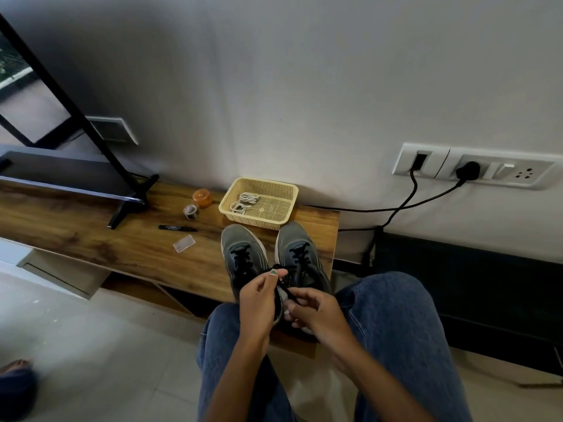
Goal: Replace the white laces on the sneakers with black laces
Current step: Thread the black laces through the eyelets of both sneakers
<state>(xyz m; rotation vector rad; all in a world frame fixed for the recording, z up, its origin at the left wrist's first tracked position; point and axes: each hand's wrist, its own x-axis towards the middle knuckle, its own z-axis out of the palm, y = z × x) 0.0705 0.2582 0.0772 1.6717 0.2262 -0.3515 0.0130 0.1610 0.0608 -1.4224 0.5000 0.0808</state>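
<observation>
- Knees in blue jeans [390, 324] sit nearest the lens, both forearms reaching out between them toward the sneakers
- Wooden bench [91, 236] is the landmark; both sneakers stand at its right end, toes toward the wall, heels over its near edge
- Left sneaker [240, 254] and right sneaker [300, 251] both show black lacing up the eyelets, no white left in either as far as I can see
- Yellow basket [259, 204] sits on the bench just behind the toes, against the wall; two bundles of white laces [243, 202] lie in its left half, the rest of it bare mesh
- Left hand [259, 296]: thumb and forefinger pinching a black lace end [285, 283] raised above the collar of the sneakers, other fingers curled
- Right hand [313, 309]: fingers curled, pinching the other run of the same lace lower down
- Which shoe that lace belongs to I cannot tell, the hands cover the collars
- Judgement: swap is nearly done, step in hand is tying off the last bow
- Next move needs both ends held taut, loop crossed and pulled snug without dragging the sneaker off the bench edge
- Small stuff left of the basket on the bench: orange jar [202, 198], tape roll [191, 211], black marker [176, 228], clear packet [184, 243]
</observation>
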